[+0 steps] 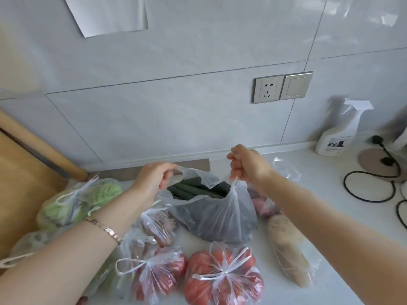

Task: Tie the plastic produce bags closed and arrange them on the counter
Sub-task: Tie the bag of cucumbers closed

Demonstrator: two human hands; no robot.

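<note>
Open bag [217,219], translucent plastic, centre of counter [330,216], mouth facing up and toward the wall. Inside are long dark green vegetables [193,189], long axes roughly left to right, lying nearly flat. The bag's bottom appears to sit on the counter; lift cannot be confirmed.

Left grip [154,179]: fingers curled round the left handle [189,172], at the bag's upper left. Right grip [246,164]: clamped on the right handle [234,186], which is drawn into a taut strand directly below the fist. The bag body hangs below and between both grips, handles pulled apart.

Knotted bags around it:
- two tomato bags [222,276] [154,276], nearest the camera
- green cabbage bag [77,201], left
- pale long root bag [286,249], right, long axis running toward the camera

Spray bottle [337,133] stands at the wall, far right.
</note>
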